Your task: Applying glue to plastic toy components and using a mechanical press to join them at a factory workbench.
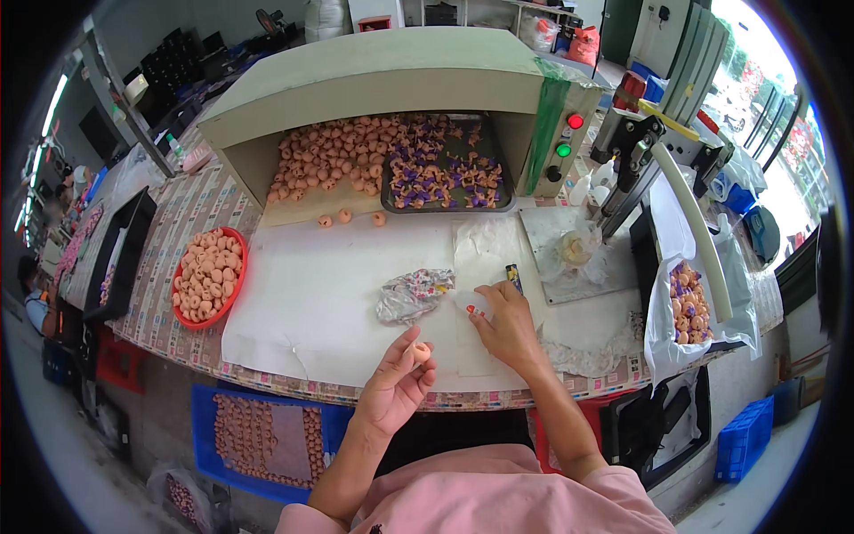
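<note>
White sheet on table: left hand, palm up, pinches small peach piece; right hand arches palm down, grip unclear.

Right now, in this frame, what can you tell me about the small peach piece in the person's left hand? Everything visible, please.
The small peach piece is rounded, with a darker hollow or opening showing; it looks like moulded plastic or rubber. The left hand holds it at the fingertips, raised in front of the person, and it shows against the white sheet. Finer detail is too small to tell.
</note>
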A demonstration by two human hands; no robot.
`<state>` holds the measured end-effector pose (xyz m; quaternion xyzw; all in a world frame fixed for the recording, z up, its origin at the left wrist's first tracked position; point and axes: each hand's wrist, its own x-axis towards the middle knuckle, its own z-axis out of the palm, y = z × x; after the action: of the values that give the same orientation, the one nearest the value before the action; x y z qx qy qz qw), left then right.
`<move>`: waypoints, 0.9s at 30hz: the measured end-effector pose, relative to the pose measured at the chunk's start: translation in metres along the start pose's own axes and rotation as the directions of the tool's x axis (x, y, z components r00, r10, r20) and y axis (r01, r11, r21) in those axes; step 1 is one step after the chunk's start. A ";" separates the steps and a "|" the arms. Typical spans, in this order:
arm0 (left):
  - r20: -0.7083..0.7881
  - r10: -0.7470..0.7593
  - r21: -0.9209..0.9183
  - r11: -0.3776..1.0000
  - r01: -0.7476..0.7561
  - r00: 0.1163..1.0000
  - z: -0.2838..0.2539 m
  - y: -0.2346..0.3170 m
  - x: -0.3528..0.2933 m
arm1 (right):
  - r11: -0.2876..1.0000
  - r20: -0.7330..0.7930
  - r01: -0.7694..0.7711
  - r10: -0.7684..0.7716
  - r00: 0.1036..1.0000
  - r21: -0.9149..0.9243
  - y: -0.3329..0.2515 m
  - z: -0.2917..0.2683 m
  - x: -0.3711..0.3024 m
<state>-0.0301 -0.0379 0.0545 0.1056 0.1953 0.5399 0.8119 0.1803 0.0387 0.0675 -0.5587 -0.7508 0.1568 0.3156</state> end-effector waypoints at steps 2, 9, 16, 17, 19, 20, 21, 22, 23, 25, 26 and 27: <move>-0.028 -0.008 -0.005 1.000 0.008 1.000 -0.008 0.001 0.002 | 0.997 -0.003 -0.015 0.015 1.000 0.071 -0.004 0.000 -0.006; 0.079 -0.020 0.123 0.992 0.010 0.997 -0.026 0.000 0.015 | 0.716 0.030 -0.245 0.299 0.954 0.654 -0.018 -0.015 -0.042; -0.012 -0.063 0.125 0.990 0.064 0.998 -0.025 -0.008 0.027 | 0.796 -0.179 -0.014 0.154 0.972 0.606 -0.024 -0.013 -0.057; 0.002 -0.067 0.113 0.991 0.066 0.998 -0.028 -0.009 0.029 | 0.794 -0.177 -0.017 0.156 0.972 0.608 -0.024 -0.013 -0.057; 0.012 -0.072 0.102 0.992 0.070 0.997 -0.031 -0.010 0.031 | 0.876 -0.243 0.061 0.066 0.968 0.479 -0.025 -0.012 -0.056; 0.010 -0.077 0.107 0.991 0.075 0.997 -0.031 -0.011 0.032 | 0.875 -0.241 0.058 0.068 0.968 0.481 -0.024 -0.012 -0.056; 0.008 -0.082 0.112 0.990 0.081 0.997 -0.032 -0.012 0.033 | 0.884 -0.228 0.047 0.068 0.971 0.465 -0.024 -0.011 -0.057; 0.006 -0.083 0.112 0.990 0.082 0.997 -0.032 -0.012 0.034 | 0.893 -0.214 0.036 0.068 0.974 0.448 -0.023 -0.010 -0.057; -0.002 -0.084 0.115 0.990 0.084 0.996 -0.033 -0.013 0.035 | 0.893 -0.214 0.034 0.071 0.974 0.450 -0.022 -0.010 -0.057; -0.010 -0.087 0.118 0.989 0.088 0.996 -0.033 -0.014 0.036 | 0.892 -0.203 0.013 0.089 0.975 0.453 -0.020 -0.009 -0.058; -0.012 -0.087 0.124 0.988 0.088 0.996 -0.033 -0.015 0.036 | 0.891 -0.203 0.012 0.090 0.975 0.454 -0.019 -0.009 -0.058; -0.014 -0.087 0.130 0.988 0.088 0.996 -0.033 -0.015 0.036 | 0.891 -0.206 0.024 0.079 0.975 0.453 -0.018 -0.009 -0.057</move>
<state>-0.0192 -0.0120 0.0114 0.1476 0.2379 0.4902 0.8254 0.1827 -0.0220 0.0673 -0.4941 -0.6462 0.2694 0.5155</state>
